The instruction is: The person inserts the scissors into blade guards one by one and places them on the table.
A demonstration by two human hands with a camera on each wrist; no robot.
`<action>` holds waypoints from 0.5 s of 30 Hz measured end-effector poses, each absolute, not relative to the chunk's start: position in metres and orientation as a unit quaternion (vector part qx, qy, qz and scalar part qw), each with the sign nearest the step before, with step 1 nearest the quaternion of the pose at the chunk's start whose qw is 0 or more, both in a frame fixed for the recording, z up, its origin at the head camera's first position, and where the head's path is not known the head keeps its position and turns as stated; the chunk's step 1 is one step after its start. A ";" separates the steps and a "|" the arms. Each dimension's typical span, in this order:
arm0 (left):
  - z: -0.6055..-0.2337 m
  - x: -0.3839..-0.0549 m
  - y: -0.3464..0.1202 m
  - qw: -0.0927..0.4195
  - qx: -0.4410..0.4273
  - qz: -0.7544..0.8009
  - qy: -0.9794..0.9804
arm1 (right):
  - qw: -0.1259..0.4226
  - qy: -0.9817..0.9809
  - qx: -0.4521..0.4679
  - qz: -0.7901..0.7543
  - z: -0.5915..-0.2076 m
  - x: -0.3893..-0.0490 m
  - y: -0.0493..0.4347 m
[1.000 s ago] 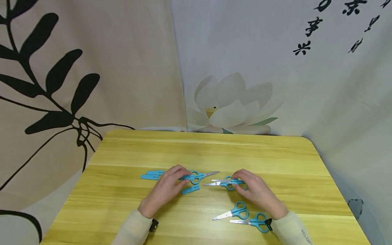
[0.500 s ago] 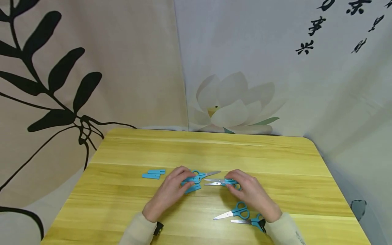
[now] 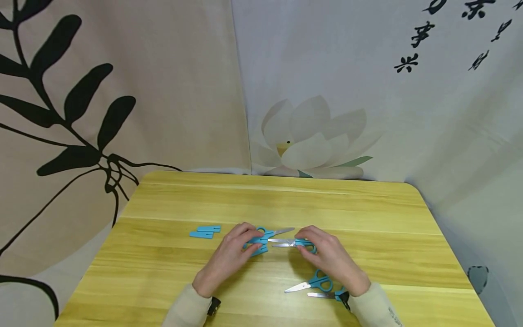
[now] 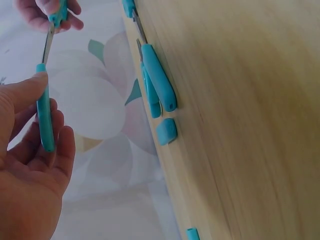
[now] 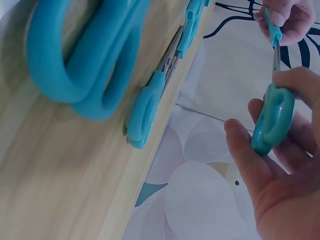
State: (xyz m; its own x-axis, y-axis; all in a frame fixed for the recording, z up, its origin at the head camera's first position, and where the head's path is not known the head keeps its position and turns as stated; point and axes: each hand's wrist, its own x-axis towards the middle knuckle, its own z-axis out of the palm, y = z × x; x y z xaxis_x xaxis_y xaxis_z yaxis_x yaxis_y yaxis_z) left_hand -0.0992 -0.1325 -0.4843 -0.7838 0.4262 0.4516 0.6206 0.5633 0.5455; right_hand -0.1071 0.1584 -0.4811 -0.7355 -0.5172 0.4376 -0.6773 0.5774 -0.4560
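Observation:
My left hand (image 3: 230, 254) pinches a slim blue scissor sheath (image 4: 46, 122) between thumb and fingers. Scissors (image 5: 272, 120) with blue handles are gripped by my right hand (image 3: 331, 256), their blades (image 4: 48, 44) pointing left. In both wrist views the blade tips meet the mouth of the sheath. Under my left fingers, another pair of scissors (image 3: 266, 234) lies with its blade to the right, beside a blue sheath (image 3: 260, 251). A further pair, blades (image 3: 283, 245) leftward, lies beneath my right hand, its handle mostly hidden in the head view.
Two blue sheaths (image 3: 201, 235) lie together on the left of the wooden table (image 3: 367, 209). Nearer the front are scissors (image 3: 318, 282) and another pair (image 3: 323, 295), partly covered by my right wrist and its black strap. A printed curtain (image 3: 163, 91) hangs behind the table.
My right hand has moved left with the scissors, and my left hand slightly right with the sheath. The blade tips now reach the sheath; the right wrist covers more of the front scissors.

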 end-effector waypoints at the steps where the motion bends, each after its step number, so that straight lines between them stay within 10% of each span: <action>1: -0.484 -0.099 -0.132 0.137 -0.300 -0.358 -0.874 | 0.132 -0.878 0.341 0.308 -0.481 -0.107 0.158; 15: -0.486 -0.100 -0.130 0.124 -0.300 -0.345 -0.880 | 0.132 -0.875 0.352 0.304 -0.484 -0.109 0.155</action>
